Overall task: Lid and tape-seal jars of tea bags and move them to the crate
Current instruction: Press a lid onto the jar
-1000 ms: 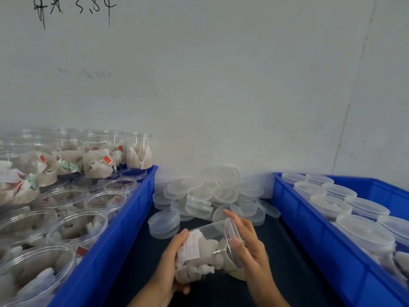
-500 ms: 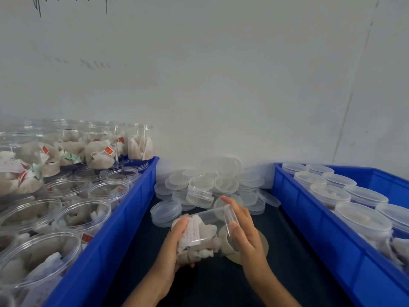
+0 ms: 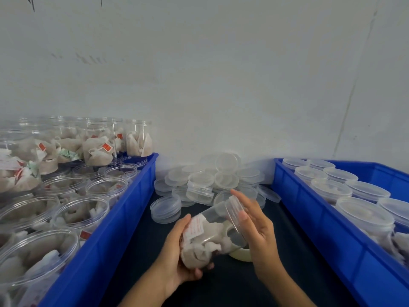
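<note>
Between blue crates, left hand [image 3: 177,247] grips jar [image 3: 210,235] of tea bags, tilted, lid [image 3: 235,216] end up-right. Right hand [image 3: 256,231] now flat against lid, fingers straighter than half second ago, maybe pressing; contact blurred. Tape roll [image 3: 240,254] on dark table [image 3: 232,289] behind jar, partly hidden. Loose lids [image 3: 208,180] piled beyond.

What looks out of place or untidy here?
Only the loose lids: they lie in a jumbled heap against the wall, some tilted on edge, between the left crate and the right crate. Nothing looks spilled or broken.
</note>
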Available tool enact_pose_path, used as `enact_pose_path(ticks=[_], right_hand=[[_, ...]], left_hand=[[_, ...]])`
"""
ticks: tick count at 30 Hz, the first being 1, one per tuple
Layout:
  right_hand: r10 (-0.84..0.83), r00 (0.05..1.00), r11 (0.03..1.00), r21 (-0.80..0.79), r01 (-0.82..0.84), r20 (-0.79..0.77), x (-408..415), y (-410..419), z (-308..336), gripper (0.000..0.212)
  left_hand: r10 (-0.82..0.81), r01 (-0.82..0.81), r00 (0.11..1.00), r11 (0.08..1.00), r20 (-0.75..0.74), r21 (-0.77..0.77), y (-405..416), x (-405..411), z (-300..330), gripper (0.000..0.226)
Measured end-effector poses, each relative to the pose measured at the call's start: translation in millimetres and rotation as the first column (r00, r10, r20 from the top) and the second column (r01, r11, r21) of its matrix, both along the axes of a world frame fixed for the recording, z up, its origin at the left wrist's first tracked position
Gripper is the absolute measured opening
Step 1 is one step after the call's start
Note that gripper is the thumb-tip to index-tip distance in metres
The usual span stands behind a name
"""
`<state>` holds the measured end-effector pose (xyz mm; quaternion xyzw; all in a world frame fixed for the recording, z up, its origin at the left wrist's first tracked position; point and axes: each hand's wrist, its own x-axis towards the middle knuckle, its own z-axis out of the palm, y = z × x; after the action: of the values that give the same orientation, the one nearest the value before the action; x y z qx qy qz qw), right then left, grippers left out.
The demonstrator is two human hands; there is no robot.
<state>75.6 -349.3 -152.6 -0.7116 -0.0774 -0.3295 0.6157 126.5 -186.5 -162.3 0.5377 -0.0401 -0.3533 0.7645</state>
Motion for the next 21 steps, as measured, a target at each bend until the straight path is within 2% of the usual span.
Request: enact_pose_path(ticks=[2, 4, 12, 16, 21], right_hand=[[0.054, 0.999, 0.997, -0.052, -0.054, -0.009, -2, -6, 3, 0.046], [0.089, 0.996, 0.991, -0.103, -0.09, -0.015, -2, -7, 6, 0.044], [0.052, 0.998, 0.987, -0.154, -0.046, 0.034, -1, -1, 3, 0.046], [0.03, 0.999, 0.996, -0.086, -0.029, 0.021, 1, 2, 2, 0.048], [0.035, 0.999, 0.999, -0.015, -0.035, -0.041, 6, 6, -3, 0.039]], left_hand=[[-0.144, 0.141, 0.981, 0.989, -0.133, -0.034, 6, 4, 3, 0.072], [-0.208, 0.202, 0.964, 0.978, -0.166, -0.051, 10, 9, 1, 0.071], [-0.233, 0.227, 0.961, 0.972, -0.152, -0.054, 11, 15, -5, 0.076], [-0.171, 0.163, 0.979, 0.984, -0.11, -0.072, 5, 13, -6, 0.073], [0.012, -0.007, 0.997, 0.998, 0.07, -0.069, 0, 8, -11, 0.066]])
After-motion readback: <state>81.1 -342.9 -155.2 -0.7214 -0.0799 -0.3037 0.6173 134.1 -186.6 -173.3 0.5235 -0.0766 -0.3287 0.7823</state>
